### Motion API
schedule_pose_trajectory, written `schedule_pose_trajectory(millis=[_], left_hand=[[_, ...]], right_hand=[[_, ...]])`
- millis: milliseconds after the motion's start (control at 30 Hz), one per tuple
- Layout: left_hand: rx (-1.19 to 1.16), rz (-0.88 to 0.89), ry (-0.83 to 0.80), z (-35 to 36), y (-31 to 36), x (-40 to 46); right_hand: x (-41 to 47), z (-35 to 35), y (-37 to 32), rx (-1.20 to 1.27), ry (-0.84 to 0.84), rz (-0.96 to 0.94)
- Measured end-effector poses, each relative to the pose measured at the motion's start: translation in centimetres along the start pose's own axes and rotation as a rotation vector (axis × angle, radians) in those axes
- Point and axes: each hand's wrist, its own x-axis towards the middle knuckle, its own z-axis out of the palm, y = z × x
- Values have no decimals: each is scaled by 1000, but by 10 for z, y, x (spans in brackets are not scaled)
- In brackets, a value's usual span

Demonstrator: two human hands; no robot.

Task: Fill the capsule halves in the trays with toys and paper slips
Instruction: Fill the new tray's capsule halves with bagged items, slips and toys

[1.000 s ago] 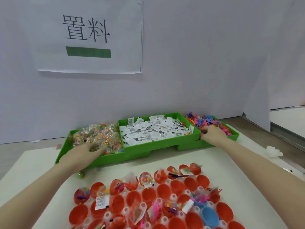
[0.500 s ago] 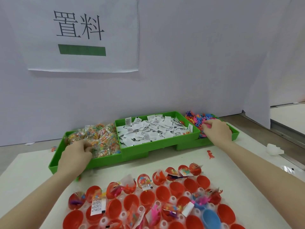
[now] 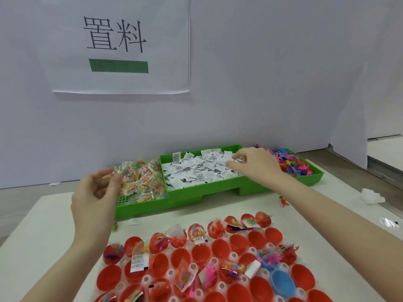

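Head view: the left hand [image 3: 96,197] is raised over the near left corner of the packet bin [image 3: 139,205], fingers curled in a pinch on a clear toy packet [image 3: 118,177]. The right hand [image 3: 255,165] lies over the slip bin [image 3: 185,197], fingertips drawn together among the paper slips [image 3: 196,173]; whether a slip is actually gripped cannot be told. The figure bin [image 3: 314,177] stands at the far right. The capsule halves [image 3: 239,243] sit in their tray at the near edge of the worktop [image 3: 43,225], some already holding packets, figures and slips, many still bare.

Risks noted:
- The slips lie loose and overlapping, so a pinch could lift two together or none, leaving a half doubled or short.
- The packets are slick film; a light pinch may let one drop during carry.
- Several filled halves have contents standing proud of the rim; a passing wrist or sleeve could flick them out.
- One red figure [image 3: 283,201] already lies stray on the worktop, and a green one [image 3: 115,227] sits near the packet bin; further strays are likely if handfuls are grabbed.
- Filled and bare halves are mixed, so skipping one is plausible.
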Motion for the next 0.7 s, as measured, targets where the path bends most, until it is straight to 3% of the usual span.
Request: schedule_pose_trajectory(millis=[133,300,433,533,700], left_hand=[[-199,-82,29,-16,17,-37],[-232,-110,63,-42,27,-68],[-222,-113,54,-57,32,-79],[-206,-121,13,-61,32,-87],[-189,-167,12,-73,30,-104]], right_hand=[[6,10,-16,-150,-211,235],[9,10,-25,-80,-181,312],[1,11,-19,109,-23,233],[-1,9,-13,237,3,110],[-7,3,-13,104,39,44]])
